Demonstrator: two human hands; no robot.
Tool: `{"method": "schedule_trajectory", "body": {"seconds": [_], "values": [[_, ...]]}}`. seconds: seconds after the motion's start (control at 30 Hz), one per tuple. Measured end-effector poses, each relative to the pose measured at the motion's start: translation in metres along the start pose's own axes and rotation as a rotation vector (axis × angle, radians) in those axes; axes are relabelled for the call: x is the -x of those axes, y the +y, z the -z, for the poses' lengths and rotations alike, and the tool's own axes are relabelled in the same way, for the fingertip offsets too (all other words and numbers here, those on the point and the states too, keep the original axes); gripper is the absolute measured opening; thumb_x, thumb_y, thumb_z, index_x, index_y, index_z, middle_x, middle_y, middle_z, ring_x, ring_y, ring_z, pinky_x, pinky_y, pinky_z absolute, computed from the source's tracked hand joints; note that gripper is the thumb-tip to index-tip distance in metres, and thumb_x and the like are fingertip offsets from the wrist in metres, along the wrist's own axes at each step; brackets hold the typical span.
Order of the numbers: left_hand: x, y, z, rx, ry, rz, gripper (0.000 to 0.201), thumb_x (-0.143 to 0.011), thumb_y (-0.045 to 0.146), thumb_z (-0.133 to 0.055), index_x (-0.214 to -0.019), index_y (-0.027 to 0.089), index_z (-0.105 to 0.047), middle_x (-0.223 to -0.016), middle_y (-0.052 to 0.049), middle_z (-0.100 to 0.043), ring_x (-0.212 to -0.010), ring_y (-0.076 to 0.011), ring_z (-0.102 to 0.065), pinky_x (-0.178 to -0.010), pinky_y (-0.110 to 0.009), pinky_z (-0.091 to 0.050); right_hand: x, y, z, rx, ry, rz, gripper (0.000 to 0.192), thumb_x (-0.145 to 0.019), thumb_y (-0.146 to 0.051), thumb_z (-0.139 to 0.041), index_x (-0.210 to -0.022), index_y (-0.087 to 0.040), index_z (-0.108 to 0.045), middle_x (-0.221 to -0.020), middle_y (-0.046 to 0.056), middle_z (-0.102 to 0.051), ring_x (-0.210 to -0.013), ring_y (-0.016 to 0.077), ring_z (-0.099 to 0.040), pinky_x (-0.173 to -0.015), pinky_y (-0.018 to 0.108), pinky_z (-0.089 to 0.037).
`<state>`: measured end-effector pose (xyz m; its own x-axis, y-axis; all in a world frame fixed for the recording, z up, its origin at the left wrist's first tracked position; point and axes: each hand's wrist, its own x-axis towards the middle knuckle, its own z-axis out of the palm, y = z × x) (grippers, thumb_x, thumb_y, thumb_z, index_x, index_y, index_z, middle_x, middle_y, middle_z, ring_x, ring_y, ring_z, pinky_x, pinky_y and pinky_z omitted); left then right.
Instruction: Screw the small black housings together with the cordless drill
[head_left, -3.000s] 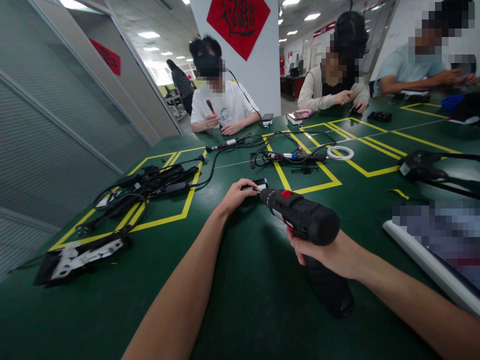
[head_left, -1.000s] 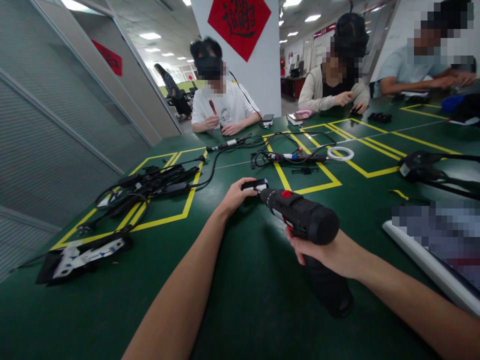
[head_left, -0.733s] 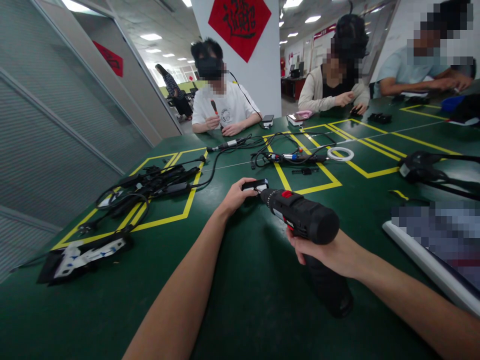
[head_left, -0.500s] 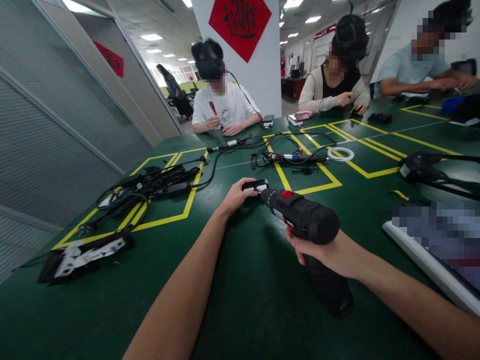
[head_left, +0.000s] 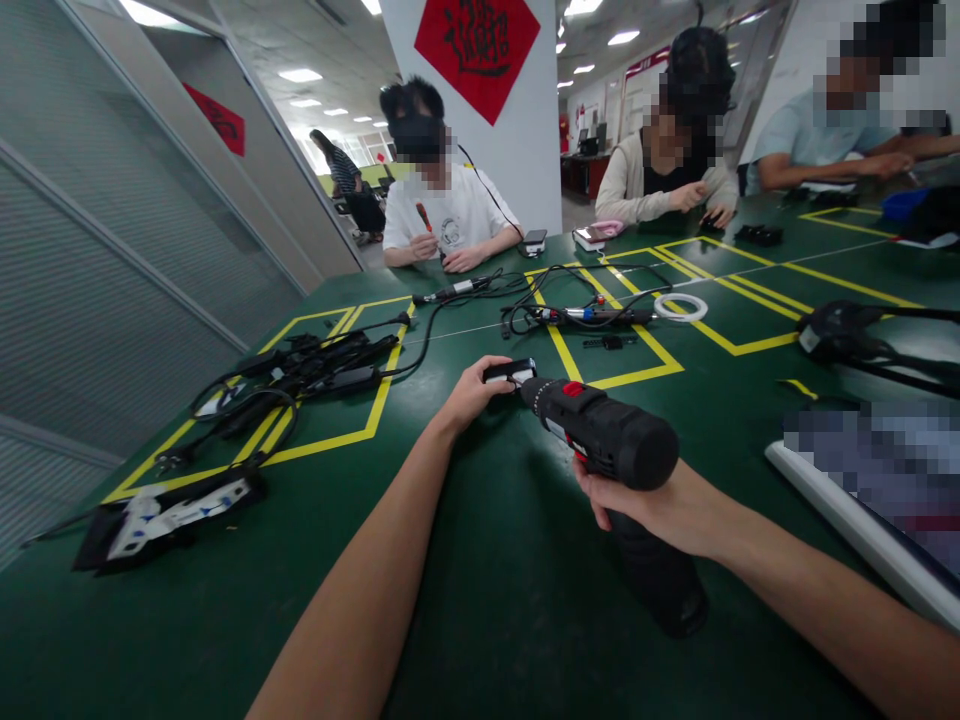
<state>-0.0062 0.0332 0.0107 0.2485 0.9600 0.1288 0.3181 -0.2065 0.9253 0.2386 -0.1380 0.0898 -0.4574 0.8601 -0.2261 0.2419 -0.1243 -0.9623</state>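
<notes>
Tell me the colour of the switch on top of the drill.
Red, on the black cordless drill in the right hand; head view.

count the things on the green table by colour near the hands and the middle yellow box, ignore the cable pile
black and red: 1, the cordless drill gripped in the right hand
black and white: 1, the small part held by the left hand
white: 1, the tape ring
total: 3

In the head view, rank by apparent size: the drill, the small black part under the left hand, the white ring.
1. Drill, largest, though nearness to the camera inflates it.
2 and 3. White ring and small black part look alike; the ring lies farther off, so unranked.
</notes>
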Motion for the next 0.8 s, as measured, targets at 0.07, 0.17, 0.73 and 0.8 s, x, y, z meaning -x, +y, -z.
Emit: {"method": "schedule_trajectory", "body": {"seconds": [0.07, 0.17, 0.73, 0.8], "values": [[0.0002, 0.0005, -0.0004, -0.001, 0.003, 0.011, 0.052, -0.063, 0.029, -0.067, -0.113, 0.020, -0.058, -0.110, -0.005, -0.063, -0.100, -0.0223, -0.059, -0.091, -0.036, -0.045, 0.0001, -0.0008, -0.0002, 0.001, 0.002, -0.007, 0.017, -0.081, -0.025, -0.060, -0.095, -0.018, -0.053, -0.063, -0.003, -0.058, -0.062, 0.0161, -0.059, -0.069, 0.033, -0.047], [0.0007, 0.0017, -0.0008, -0.002, 0.008, 0.013, 0.052, -0.063, 0.029, -0.067, -0.114, 0.020, -0.058, -0.111, -0.005, -0.063, -0.099, -0.0220, -0.059, -0.091, -0.036, -0.045, 0.0007, -0.0023, -0.0009, -0.001, -0.005, 0.006, 0.015, -0.080, -0.023, -0.060, -0.093, -0.018, -0.053, -0.064, -0.003, -0.058, -0.062, 0.0156, -0.059, -0.070, 0.033, -0.047], [-0.0003, -0.0027, 0.0011, -0.023, -0.009, -0.064, 0.028, -0.065, 0.029, -0.067, -0.091, 0.019, -0.067, -0.098, -0.003, -0.064, -0.094, -0.0199, -0.057, -0.091, -0.034, -0.041, -0.0010, -0.0010, -0.0012, 0.013, 0.001, 0.008, 0.017, -0.080, -0.024, -0.060, -0.094, -0.018, -0.053, -0.063, -0.003, -0.059, -0.064, 0.0164, -0.059, -0.070, 0.034, -0.047], [-0.0003, -0.0027, 0.0009, -0.016, -0.012, -0.060, 0.028, -0.065, 0.029, -0.066, -0.091, 0.019, -0.067, -0.098, -0.003, -0.064, -0.093, -0.0196, -0.057, -0.090, -0.034, -0.042, -0.0008, -0.0005, -0.0011, 0.008, 0.005, 0.008, 0.016, -0.080, -0.024, -0.060, -0.093, -0.018, -0.053, -0.064, -0.003, -0.058, -0.063, 0.0159, -0.059, -0.069, 0.034, -0.047]]}}
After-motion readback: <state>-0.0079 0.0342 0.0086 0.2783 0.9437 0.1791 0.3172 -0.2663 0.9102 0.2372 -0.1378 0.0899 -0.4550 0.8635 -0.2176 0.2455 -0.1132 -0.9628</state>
